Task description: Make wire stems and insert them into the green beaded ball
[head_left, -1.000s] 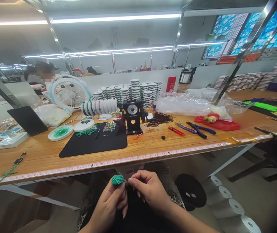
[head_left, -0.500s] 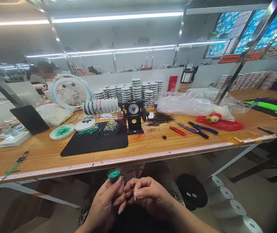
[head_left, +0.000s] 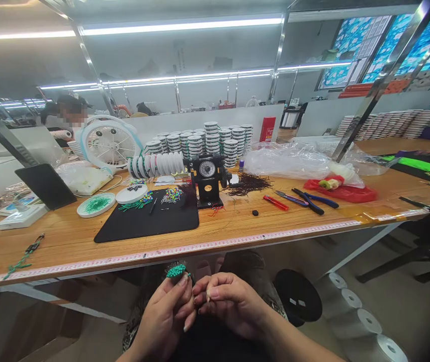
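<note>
Below the table's front edge, my left hand is closed around a small bundle topped with green, bead-like tips. Thin dark strands stick out around those tips. Close beside it on the right, my right hand has thumb and index finger pinched together. Whatever lies in that pinch is too small to make out. The fingertips of both hands nearly meet over my lap. On the table beyond lies a black mat with green cord pieces and a pile of multicoloured beads.
A black winding device carries white spools. To its right lie a red cutter, pliers and dark cord pieces. At left are a dish of green beads and a tablet. A person sits beyond.
Both hands stay in nearly the same place. My right hand has shifted very slightly left and up, and the green bundle has tilted a little.
</note>
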Tool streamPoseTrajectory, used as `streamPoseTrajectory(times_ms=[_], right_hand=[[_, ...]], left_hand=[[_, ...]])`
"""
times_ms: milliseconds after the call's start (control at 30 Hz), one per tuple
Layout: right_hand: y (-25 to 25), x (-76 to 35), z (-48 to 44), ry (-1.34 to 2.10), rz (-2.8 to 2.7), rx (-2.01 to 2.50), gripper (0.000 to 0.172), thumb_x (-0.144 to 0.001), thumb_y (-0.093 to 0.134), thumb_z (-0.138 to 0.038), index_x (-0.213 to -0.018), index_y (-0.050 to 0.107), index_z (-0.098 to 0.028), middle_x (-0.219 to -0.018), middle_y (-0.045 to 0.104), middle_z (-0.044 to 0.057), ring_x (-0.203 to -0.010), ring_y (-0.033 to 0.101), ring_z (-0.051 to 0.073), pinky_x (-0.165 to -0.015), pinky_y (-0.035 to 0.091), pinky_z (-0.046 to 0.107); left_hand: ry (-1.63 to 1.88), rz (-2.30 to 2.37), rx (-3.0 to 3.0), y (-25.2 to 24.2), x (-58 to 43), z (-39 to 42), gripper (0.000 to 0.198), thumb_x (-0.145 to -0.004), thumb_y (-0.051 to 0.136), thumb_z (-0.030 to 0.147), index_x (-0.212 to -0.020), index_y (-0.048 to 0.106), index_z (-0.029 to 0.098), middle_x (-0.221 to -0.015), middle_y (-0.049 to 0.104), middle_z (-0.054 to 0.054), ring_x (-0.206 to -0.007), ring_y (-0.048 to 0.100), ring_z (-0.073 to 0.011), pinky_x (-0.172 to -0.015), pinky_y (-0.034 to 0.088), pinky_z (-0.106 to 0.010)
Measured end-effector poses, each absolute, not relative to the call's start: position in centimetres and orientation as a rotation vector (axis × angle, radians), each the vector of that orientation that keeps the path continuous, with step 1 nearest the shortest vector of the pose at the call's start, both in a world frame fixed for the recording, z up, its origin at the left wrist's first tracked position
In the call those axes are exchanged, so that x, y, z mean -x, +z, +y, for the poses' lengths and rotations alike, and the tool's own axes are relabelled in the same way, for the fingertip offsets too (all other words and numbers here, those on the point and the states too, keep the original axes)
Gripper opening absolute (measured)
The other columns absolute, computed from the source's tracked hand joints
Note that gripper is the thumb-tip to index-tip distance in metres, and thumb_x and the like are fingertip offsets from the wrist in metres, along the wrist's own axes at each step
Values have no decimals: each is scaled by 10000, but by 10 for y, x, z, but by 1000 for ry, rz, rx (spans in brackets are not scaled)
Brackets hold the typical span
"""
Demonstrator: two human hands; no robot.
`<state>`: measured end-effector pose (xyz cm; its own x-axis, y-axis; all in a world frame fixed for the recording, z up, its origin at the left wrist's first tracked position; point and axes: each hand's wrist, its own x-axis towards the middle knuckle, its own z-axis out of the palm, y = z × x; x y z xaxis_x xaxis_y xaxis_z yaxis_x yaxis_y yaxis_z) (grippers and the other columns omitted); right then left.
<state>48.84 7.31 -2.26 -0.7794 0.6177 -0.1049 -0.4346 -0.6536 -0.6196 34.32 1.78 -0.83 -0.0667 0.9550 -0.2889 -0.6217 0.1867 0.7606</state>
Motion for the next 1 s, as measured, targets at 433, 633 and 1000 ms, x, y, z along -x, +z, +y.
streamPoseTrajectory(times_ms=[433,633,1000], right_hand=[[-16,-484,68,1630,-1532,935,285,-685,705,-374,-836,611,-151,-688,594,0,-565,533,92,-524,426,206],[-13,-488,70,1314,-1776,905,197,-752,650,-350,-892,713,-226,-779,647,25,-755,560,148,-717,425,255],[-12,-523,78,904,-1918,982,186,-836,519,-252,-700,603,-157,-678,566,16,-647,518,110,-609,377,226]], left_hand=[[1257,1093,-655,-19,-339,22,260,-709,697,374,-715,588,138,-484,376,58,-428,312,-51,-445,322,-172],[1187,1298,-957,-17,-331,22,215,-651,737,322,-788,709,159,-744,651,-67,-718,561,-210,-694,459,-283],[1153,1601,-1268,-10,-309,21,210,-639,722,396,-757,727,221,-749,705,-45,-731,632,-246,-674,514,-261]])
